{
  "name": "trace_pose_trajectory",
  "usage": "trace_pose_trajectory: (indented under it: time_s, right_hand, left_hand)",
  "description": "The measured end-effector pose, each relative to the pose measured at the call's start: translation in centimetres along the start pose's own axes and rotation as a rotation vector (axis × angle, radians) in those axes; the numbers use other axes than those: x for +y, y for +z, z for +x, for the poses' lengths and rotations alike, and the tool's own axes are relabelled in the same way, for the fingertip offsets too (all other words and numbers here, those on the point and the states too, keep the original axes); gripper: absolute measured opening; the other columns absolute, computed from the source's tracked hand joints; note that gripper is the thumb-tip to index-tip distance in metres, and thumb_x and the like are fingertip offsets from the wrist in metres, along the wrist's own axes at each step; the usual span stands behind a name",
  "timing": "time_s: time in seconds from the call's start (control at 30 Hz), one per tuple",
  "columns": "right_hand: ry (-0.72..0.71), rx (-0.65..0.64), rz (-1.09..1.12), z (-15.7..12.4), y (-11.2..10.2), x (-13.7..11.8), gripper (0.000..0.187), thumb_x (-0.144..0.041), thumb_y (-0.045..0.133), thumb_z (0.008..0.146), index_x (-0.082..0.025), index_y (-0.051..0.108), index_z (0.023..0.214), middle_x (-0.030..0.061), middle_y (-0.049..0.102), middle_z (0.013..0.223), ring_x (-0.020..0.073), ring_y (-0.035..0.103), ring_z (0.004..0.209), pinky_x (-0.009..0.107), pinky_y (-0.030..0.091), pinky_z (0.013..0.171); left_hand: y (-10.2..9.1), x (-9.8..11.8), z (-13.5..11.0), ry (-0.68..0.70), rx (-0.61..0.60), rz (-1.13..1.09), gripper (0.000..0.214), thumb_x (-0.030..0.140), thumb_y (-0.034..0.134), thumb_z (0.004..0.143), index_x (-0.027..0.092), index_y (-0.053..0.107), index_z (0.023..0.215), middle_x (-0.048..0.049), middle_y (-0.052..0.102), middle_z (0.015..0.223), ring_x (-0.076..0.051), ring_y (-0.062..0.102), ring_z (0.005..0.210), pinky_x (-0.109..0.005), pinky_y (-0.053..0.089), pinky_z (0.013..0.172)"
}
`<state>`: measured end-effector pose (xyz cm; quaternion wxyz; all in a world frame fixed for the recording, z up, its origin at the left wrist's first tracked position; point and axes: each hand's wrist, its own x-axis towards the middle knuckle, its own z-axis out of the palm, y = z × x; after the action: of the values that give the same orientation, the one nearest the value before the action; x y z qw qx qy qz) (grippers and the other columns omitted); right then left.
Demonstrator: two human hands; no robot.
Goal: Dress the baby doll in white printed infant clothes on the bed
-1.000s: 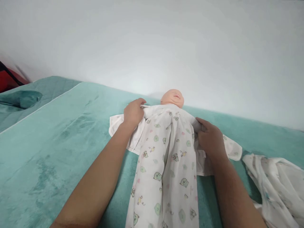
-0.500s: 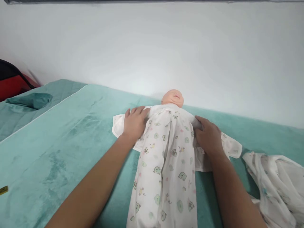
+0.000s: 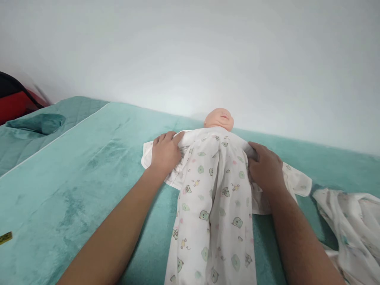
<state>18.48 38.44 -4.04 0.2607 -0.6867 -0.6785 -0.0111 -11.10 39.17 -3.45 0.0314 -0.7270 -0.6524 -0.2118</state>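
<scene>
A baby doll (image 3: 219,118) lies on its back with its head toward the wall. Printed white baby pants (image 3: 219,190) are spread over its body, waistband at the chest and legs stretching toward me. Beneath them a printed baby shirt (image 3: 297,180) sticks out on both sides. My left hand (image 3: 166,152) is closed at the left end of the waistband, fingertips partly hidden by cloth. At the waistband's right end, my right hand (image 3: 265,164) pinches the fabric between thumb and fingers. The doll's arms and legs are hidden.
Teal plush bedding (image 3: 89,178) covers the surface, with a white wall (image 3: 178,51) behind. Crumpled white printed cloth (image 3: 353,225) lies at the right. A small yellow tag (image 3: 6,237) is at the left edge. A red and black item (image 3: 13,103) stands at far left.
The pants, doll and right hand appear slightly farther right in view, partly from the camera shifting. Both hands keep their places at the waistband.
</scene>
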Motion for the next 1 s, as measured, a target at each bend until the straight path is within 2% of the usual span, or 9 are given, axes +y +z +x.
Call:
trace_pose_trajectory:
  time_s: [0.43, 0.53, 0.63, 0.67, 0.73, 0.87, 1.0]
  right_hand:
    - [0.011, 0.009, 0.062, -0.1, -0.1, -0.4, 0.054, -0.018, 0.046, 0.076, -0.022, 0.059, 0.129, 0.0089, 0.063, 0.129, 0.0333, 0.050, 0.126, 0.056, 0.031, 0.110]
    - [0.046, 0.085, 0.194, -0.5, -1.8, -1.6, 0.051, -0.017, 0.043, 0.079, -0.023, 0.061, 0.126, 0.0073, 0.061, 0.132, 0.0297, 0.049, 0.130, 0.051, 0.036, 0.109]
    - [0.037, 0.153, 0.315, -1.3, -4.1, -4.5, 0.046, -0.023, 0.041, 0.086, -0.025, 0.059, 0.129, 0.0066, 0.058, 0.136, 0.0272, 0.052, 0.127, 0.044, 0.046, 0.100]
    - [-0.011, 0.120, 0.332, -1.4, -4.6, -5.8, 0.044, -0.025, 0.041, 0.088, -0.025, 0.058, 0.129, 0.0067, 0.060, 0.133, 0.0266, 0.055, 0.123, 0.042, 0.048, 0.097]
    - [-0.193, -0.014, 0.317, -1.1, -4.9, -8.8, 0.040, -0.026, 0.042, 0.090, -0.026, 0.060, 0.125, 0.0058, 0.065, 0.125, 0.0252, 0.059, 0.115, 0.039, 0.048, 0.094]
    - [-0.634, -0.324, -0.020, 1.5, -2.2, -14.8, 0.030, -0.018, 0.045, 0.088, -0.020, 0.066, 0.109, 0.0074, 0.070, 0.107, 0.0247, 0.059, 0.107, 0.043, 0.036, 0.105]
    - [-0.648, -0.480, -0.290, 4.6, 1.1, -18.7, 0.023, -0.020, 0.048, 0.088, -0.015, 0.064, 0.105, 0.0119, 0.066, 0.110, 0.0255, 0.060, 0.098, 0.037, 0.044, 0.083]
  left_hand:
    - [0.0, 0.2, 0.1, -0.037, -0.006, 0.006, 0.057, 0.011, 0.040, 0.084, 0.030, 0.053, 0.137, -0.0084, 0.061, 0.127, -0.030, 0.054, 0.114, -0.048, 0.040, 0.096]
    - [0.1, 0.2, 0.2, -0.049, 0.006, 0.006, 0.057, 0.012, 0.041, 0.085, 0.031, 0.053, 0.136, -0.0080, 0.061, 0.128, -0.030, 0.054, 0.115, -0.047, 0.040, 0.097]
    - [0.1, 0.2, 0.3, -0.068, 0.001, 0.004, 0.056, 0.011, 0.042, 0.083, 0.031, 0.055, 0.134, -0.0084, 0.061, 0.127, -0.031, 0.054, 0.115, -0.048, 0.041, 0.095]
    - [0.0, 0.2, 0.4, -0.075, -0.006, 0.000, 0.056, 0.011, 0.042, 0.083, 0.031, 0.055, 0.134, -0.0085, 0.061, 0.127, -0.031, 0.054, 0.114, -0.049, 0.041, 0.094]
    - [-0.1, 0.1, 0.5, -0.083, -0.025, -0.014, 0.056, 0.012, 0.043, 0.082, 0.031, 0.056, 0.133, -0.0081, 0.062, 0.125, -0.031, 0.054, 0.113, -0.048, 0.041, 0.093]
    - [-0.4, 0.0, 0.6, -0.076, -0.037, -0.036, 0.053, 0.015, 0.043, 0.083, 0.032, 0.055, 0.132, -0.0075, 0.063, 0.123, -0.031, 0.054, 0.114, -0.049, 0.041, 0.093]
    - [-0.7, -0.1, 0.9, -0.095, -0.054, -0.048, 0.043, 0.020, 0.045, 0.084, 0.030, 0.060, 0.123, -0.0064, 0.065, 0.118, -0.031, 0.053, 0.113, -0.048, 0.043, 0.090]
